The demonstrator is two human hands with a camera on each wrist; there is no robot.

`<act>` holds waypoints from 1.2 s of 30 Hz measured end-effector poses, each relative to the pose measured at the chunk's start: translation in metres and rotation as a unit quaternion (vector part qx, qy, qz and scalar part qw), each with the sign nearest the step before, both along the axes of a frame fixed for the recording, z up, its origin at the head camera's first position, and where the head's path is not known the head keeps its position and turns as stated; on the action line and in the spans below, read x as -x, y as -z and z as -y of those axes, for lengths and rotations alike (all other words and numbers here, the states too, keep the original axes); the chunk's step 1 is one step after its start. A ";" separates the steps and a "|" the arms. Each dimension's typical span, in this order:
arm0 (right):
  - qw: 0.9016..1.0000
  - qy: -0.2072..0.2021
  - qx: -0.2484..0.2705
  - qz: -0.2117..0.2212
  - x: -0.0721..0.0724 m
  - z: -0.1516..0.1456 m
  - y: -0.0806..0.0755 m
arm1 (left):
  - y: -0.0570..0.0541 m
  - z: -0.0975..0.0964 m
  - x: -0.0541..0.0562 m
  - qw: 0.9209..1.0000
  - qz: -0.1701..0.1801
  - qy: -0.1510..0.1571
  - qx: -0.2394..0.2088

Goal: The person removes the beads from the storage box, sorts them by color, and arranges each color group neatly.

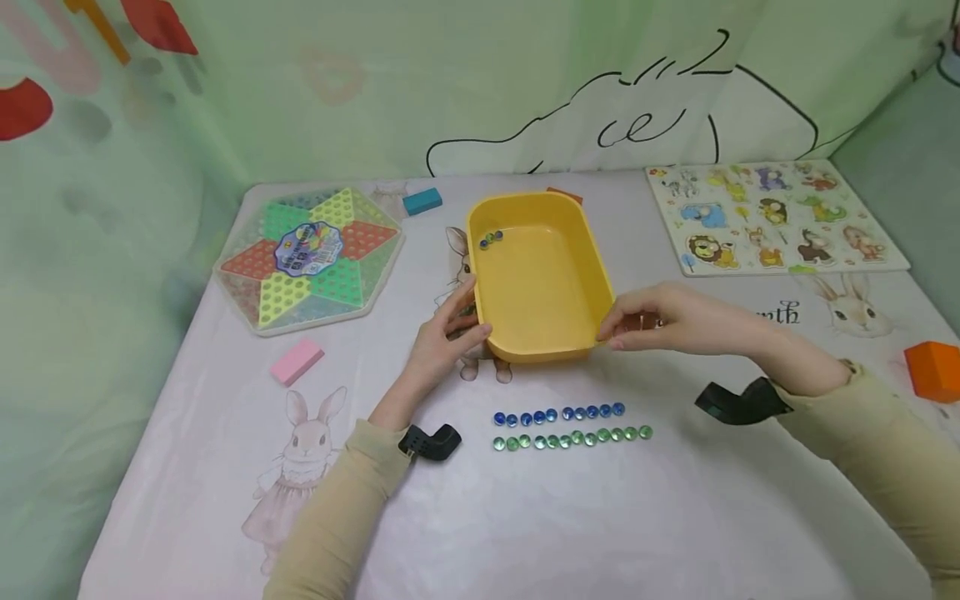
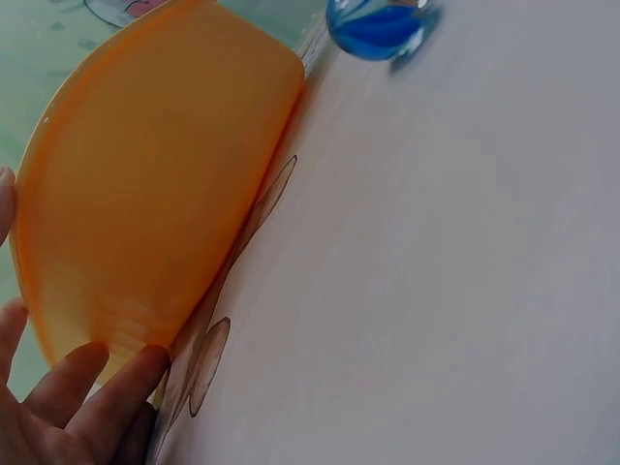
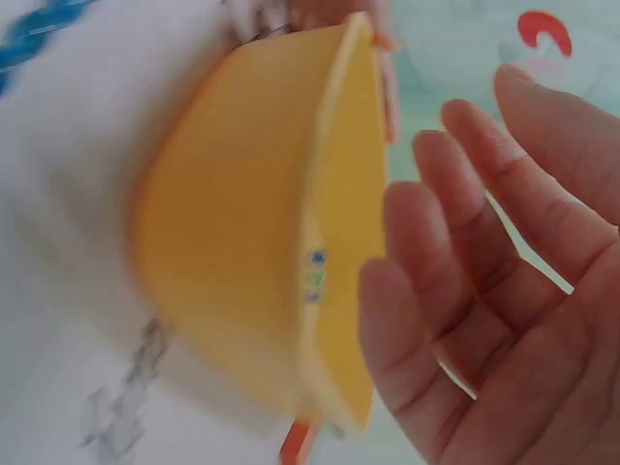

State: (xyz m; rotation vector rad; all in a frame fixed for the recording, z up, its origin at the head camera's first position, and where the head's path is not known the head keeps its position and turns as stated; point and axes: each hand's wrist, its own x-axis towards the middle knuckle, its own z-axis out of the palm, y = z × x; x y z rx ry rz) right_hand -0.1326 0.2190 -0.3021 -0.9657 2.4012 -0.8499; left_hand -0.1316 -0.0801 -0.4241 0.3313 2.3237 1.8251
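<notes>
A yellow plastic basin point(image 1: 536, 292) stands at the middle of the table, with several blue and green marbles point(image 1: 491, 239) in its far left corner. My left hand point(image 1: 441, 337) is at the basin's near left side, its fingertips against the outer wall in the left wrist view and its thumb near the rim. At the near right corner is my right hand point(image 1: 660, 317); the right wrist view shows its fingers point(image 3: 407, 228) loosely bent, holding nothing. Closer to me lie a row of blue marbles point(image 1: 540, 417) and a row of green marbles point(image 1: 577, 437).
At left lie a Chinese checkers board point(image 1: 352, 279), a pink block point(image 1: 297, 362) and a blue block point(image 1: 422, 202). An animal puzzle board point(image 1: 798, 218) occupies the back right, an orange block point(image 1: 932, 371) the right edge. Another reddish block point(image 1: 566, 196) peeks out behind the basin.
</notes>
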 end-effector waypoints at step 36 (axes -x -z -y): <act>0.985 0.146 -0.080 -0.045 0.143 0.127 0.054 | 0.004 0.000 0.002 1.000 -0.008 0.002 0.005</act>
